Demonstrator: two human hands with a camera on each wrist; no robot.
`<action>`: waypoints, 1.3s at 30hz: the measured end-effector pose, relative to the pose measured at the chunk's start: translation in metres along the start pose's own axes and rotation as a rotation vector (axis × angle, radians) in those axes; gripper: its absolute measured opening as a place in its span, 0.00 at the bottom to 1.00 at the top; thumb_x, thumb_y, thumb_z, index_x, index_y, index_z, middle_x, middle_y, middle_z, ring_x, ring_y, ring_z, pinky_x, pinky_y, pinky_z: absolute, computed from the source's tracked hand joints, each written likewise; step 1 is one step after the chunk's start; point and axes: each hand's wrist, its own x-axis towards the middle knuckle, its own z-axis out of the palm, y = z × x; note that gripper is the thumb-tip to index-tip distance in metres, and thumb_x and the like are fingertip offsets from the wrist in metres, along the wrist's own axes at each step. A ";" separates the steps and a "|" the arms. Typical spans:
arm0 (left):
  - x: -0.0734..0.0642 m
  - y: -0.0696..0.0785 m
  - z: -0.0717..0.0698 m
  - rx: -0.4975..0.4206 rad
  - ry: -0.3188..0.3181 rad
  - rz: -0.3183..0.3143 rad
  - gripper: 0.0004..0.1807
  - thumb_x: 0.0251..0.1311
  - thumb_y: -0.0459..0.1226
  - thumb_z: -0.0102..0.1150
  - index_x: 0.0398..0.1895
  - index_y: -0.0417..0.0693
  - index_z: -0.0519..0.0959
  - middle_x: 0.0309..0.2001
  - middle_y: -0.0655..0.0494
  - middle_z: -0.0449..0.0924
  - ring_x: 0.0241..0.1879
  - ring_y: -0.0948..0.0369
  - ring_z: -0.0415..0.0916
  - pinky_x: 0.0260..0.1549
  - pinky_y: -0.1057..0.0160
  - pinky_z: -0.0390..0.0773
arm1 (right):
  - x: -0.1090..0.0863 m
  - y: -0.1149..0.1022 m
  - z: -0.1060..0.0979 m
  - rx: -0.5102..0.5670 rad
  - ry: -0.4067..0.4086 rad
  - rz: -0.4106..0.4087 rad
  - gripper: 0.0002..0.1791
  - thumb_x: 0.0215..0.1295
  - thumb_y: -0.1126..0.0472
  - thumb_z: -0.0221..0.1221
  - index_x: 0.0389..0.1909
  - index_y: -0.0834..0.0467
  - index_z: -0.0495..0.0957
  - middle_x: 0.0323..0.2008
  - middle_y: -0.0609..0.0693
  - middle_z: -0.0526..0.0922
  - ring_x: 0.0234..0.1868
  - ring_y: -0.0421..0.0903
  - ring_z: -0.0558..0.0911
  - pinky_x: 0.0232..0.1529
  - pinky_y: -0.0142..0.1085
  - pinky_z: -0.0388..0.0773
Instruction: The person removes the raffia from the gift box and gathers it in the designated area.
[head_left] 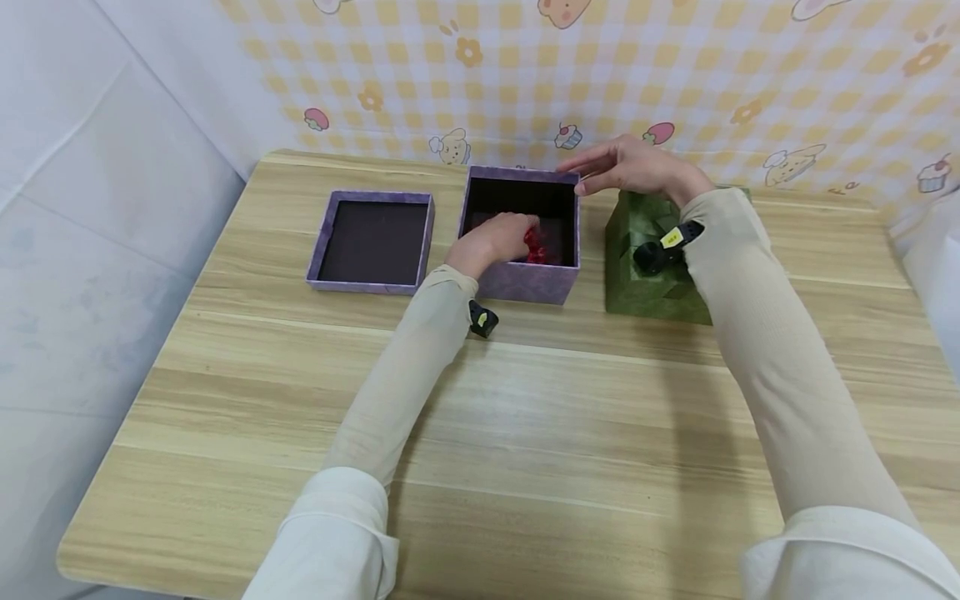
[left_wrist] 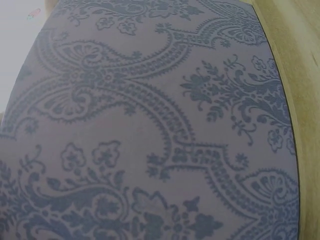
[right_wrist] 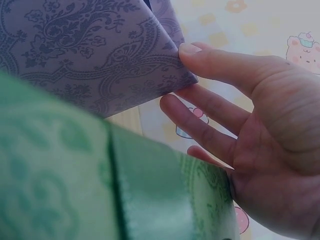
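Observation:
My left hand (head_left: 491, 243) reaches over the front wall into an open purple box (head_left: 525, 285) with a dark inside. Its fingertips are hidden, right at a shiny red, see-through object (head_left: 535, 247) in the box; I cannot tell whether they hold it. The left wrist view shows only the patterned purple box wall (left_wrist: 150, 125). At the box's back right corner, my right hand (head_left: 626, 169) holds the edge. In the right wrist view, the thumb (right_wrist: 212, 61) lies on the box's near side and the index finger goes behind the corner.
Left of the box lies its purple lid (head_left: 371, 197), inside up. A green box (head_left: 652, 300) with a green ribbon stands to the right, under the right wrist. A checked, patterned cloth (head_left: 510, 92) hangs behind the wooden table (head_left: 540, 433).

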 end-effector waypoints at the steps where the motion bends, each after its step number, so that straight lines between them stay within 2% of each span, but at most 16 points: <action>1: 0.000 0.000 0.000 -0.006 -0.006 0.018 0.16 0.64 0.30 0.46 0.55 0.43 0.72 0.49 0.50 0.74 0.44 0.57 0.68 0.47 0.62 0.68 | 0.000 0.000 0.000 0.001 0.001 0.000 0.27 0.62 0.55 0.61 0.62 0.54 0.71 0.61 0.52 0.71 0.62 0.49 0.68 0.61 0.46 0.61; 3: -0.001 0.000 0.000 -0.014 -0.017 0.047 0.21 0.64 0.29 0.47 0.60 0.46 0.70 0.53 0.52 0.73 0.47 0.58 0.67 0.50 0.62 0.67 | 0.000 0.000 0.000 0.007 0.001 0.000 0.27 0.62 0.56 0.61 0.62 0.54 0.71 0.61 0.52 0.71 0.62 0.49 0.68 0.61 0.46 0.61; 4: -0.001 -0.001 0.000 -0.017 -0.022 0.045 0.20 0.64 0.29 0.47 0.59 0.46 0.72 0.53 0.53 0.73 0.47 0.58 0.67 0.51 0.62 0.67 | -0.001 0.000 0.000 0.009 0.001 0.002 0.27 0.62 0.56 0.61 0.62 0.54 0.71 0.62 0.52 0.70 0.62 0.49 0.68 0.61 0.46 0.61; 6: -0.002 0.000 0.000 0.004 -0.026 0.029 0.15 0.63 0.30 0.47 0.50 0.45 0.78 0.47 0.54 0.76 0.43 0.59 0.68 0.49 0.63 0.66 | -0.001 -0.001 0.001 0.011 0.002 0.005 0.27 0.62 0.56 0.61 0.62 0.54 0.71 0.62 0.52 0.70 0.62 0.49 0.67 0.61 0.46 0.61; 8: -0.002 0.000 0.000 0.013 -0.036 -0.004 0.09 0.63 0.34 0.48 0.34 0.45 0.80 0.34 0.55 0.75 0.34 0.59 0.67 0.41 0.64 0.67 | 0.000 -0.001 0.001 0.005 0.002 0.008 0.27 0.61 0.55 0.61 0.62 0.53 0.71 0.62 0.52 0.71 0.62 0.49 0.67 0.61 0.45 0.61; 10: -0.003 0.001 0.000 0.013 -0.040 -0.041 0.12 0.62 0.40 0.51 0.22 0.47 0.74 0.25 0.57 0.69 0.29 0.60 0.65 0.35 0.64 0.66 | 0.000 -0.002 0.001 -0.004 0.001 0.009 0.27 0.61 0.55 0.61 0.62 0.53 0.71 0.61 0.52 0.71 0.62 0.49 0.67 0.61 0.45 0.61; 12: -0.004 0.001 0.000 0.017 -0.041 -0.061 0.17 0.60 0.45 0.55 0.18 0.47 0.68 0.22 0.57 0.64 0.27 0.60 0.63 0.32 0.64 0.64 | 0.001 -0.002 0.001 -0.013 0.000 0.006 0.27 0.61 0.55 0.61 0.62 0.53 0.71 0.61 0.52 0.71 0.62 0.49 0.68 0.61 0.45 0.61; 13: -0.005 0.001 0.000 0.014 -0.040 -0.065 0.19 0.59 0.48 0.57 0.17 0.48 0.69 0.22 0.58 0.65 0.27 0.60 0.64 0.30 0.64 0.65 | 0.001 -0.003 0.001 -0.016 0.000 0.005 0.27 0.61 0.55 0.61 0.62 0.53 0.71 0.61 0.53 0.71 0.62 0.49 0.68 0.61 0.45 0.61; 16: -0.007 0.001 -0.001 0.013 -0.038 -0.075 0.15 0.55 0.48 0.59 0.20 0.48 0.72 0.27 0.57 0.70 0.31 0.59 0.66 0.33 0.63 0.66 | 0.002 -0.003 0.000 -0.016 0.001 0.006 0.27 0.61 0.55 0.61 0.62 0.53 0.72 0.61 0.53 0.71 0.62 0.49 0.68 0.60 0.45 0.61; 22: -0.008 0.001 -0.001 0.020 -0.063 -0.114 0.07 0.56 0.42 0.59 0.31 0.47 0.77 0.37 0.54 0.74 0.37 0.57 0.67 0.37 0.60 0.68 | 0.001 -0.003 0.001 -0.013 -0.004 0.014 0.27 0.61 0.55 0.61 0.62 0.53 0.71 0.61 0.53 0.71 0.62 0.48 0.68 0.60 0.45 0.62; 26: -0.008 0.002 -0.001 0.028 -0.074 -0.129 0.07 0.56 0.41 0.59 0.35 0.47 0.79 0.38 0.54 0.75 0.38 0.57 0.68 0.39 0.59 0.70 | -0.001 -0.002 0.001 -0.003 -0.010 0.024 0.27 0.62 0.55 0.61 0.62 0.52 0.71 0.62 0.52 0.70 0.63 0.49 0.67 0.61 0.45 0.60; 32: -0.008 0.004 -0.001 -0.008 -0.101 -0.150 0.10 0.58 0.38 0.59 0.43 0.47 0.77 0.39 0.52 0.76 0.38 0.56 0.69 0.39 0.59 0.72 | -0.003 0.000 0.001 0.004 -0.017 0.021 0.27 0.62 0.56 0.61 0.63 0.53 0.70 0.62 0.52 0.70 0.63 0.49 0.67 0.61 0.46 0.60; 39: -0.006 0.003 0.001 0.002 -0.065 -0.125 0.10 0.60 0.34 0.55 0.45 0.44 0.77 0.43 0.50 0.74 0.41 0.56 0.67 0.42 0.59 0.70 | -0.003 0.001 0.001 0.010 -0.015 0.030 0.28 0.62 0.56 0.61 0.63 0.53 0.70 0.62 0.52 0.70 0.63 0.49 0.66 0.62 0.46 0.60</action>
